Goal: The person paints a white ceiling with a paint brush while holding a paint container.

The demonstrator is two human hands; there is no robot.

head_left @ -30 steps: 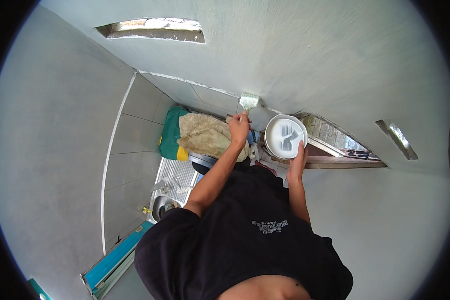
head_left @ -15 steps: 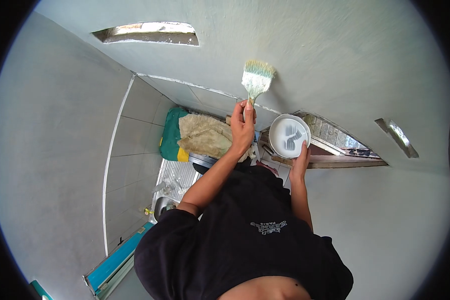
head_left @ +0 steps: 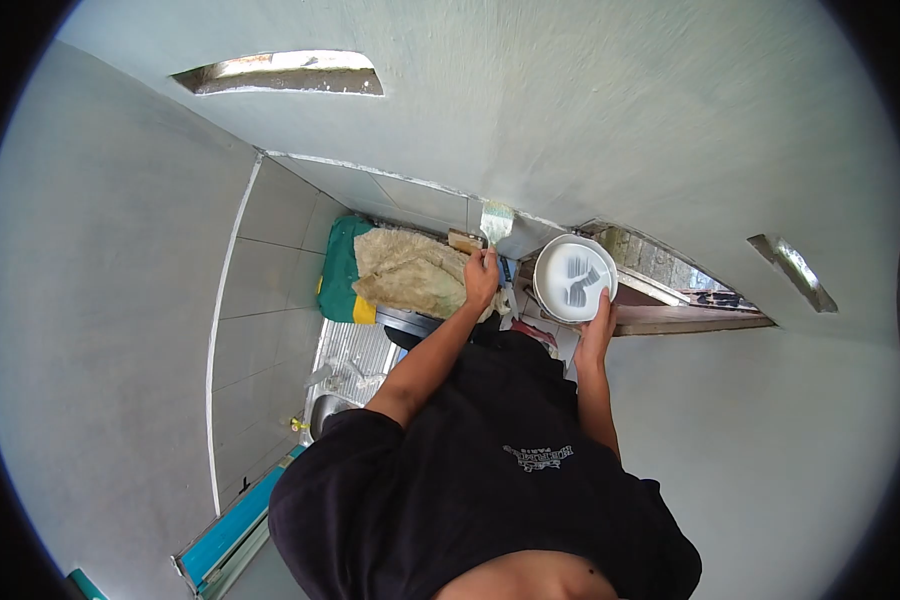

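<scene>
My left hand (head_left: 481, 280) is closed around the handle of a wide paintbrush (head_left: 497, 224), its bristles pointing away from me. In this view the bristle end overlaps the white line at the top of the wall tiles. My right hand (head_left: 596, 338) grips a round white paint tub (head_left: 560, 272) at its near right side, thumb over the rim. White paint with grey streak-like marks shows inside the tub. Ahead rises the grey-white painted wall (head_left: 570, 130).
A beige cloth (head_left: 400, 270) lies over a green and yellow bag (head_left: 338, 265) ahead to the left. Below it is a metal sink (head_left: 332, 408) with a ribbed drainboard. Slot openings (head_left: 290, 75) cut the wall, and a larger opening (head_left: 660, 262) is at right.
My left hand has drawn the paintbrush down from the painted wall to the tile line, closer to the tub. The tub and my right hand stay nearly in place.
</scene>
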